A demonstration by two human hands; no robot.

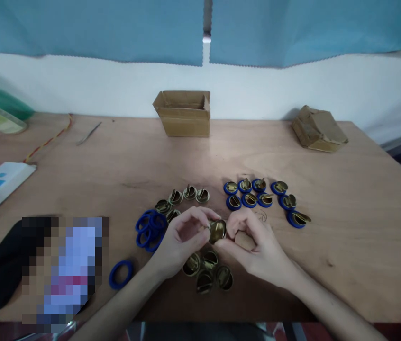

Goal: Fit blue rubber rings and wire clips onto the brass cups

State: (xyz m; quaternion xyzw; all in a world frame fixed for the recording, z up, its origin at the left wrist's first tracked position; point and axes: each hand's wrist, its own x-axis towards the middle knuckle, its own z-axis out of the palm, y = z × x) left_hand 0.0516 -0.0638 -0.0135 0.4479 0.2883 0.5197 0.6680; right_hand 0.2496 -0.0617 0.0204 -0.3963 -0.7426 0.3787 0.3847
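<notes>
A round brass-coloured clip piece with a hinged tongue is held up between my two hands over the table. My left hand pinches its left edge between thumb and fingers. On the other side, my right hand has curled fingers, with the thumb at the clip's lower right edge. Below my hands lie several bare brass clips, and more bare clips sit beyond my left hand. A pile of blue rings is beside my left wrist. Several clips seated in blue rings stand beyond my right hand.
A single blue ring lies near my left forearm. Along the back are an open cardboard box and a crumpled box. At left are a white power strip, tweezers, and a pixelated object beside a black item.
</notes>
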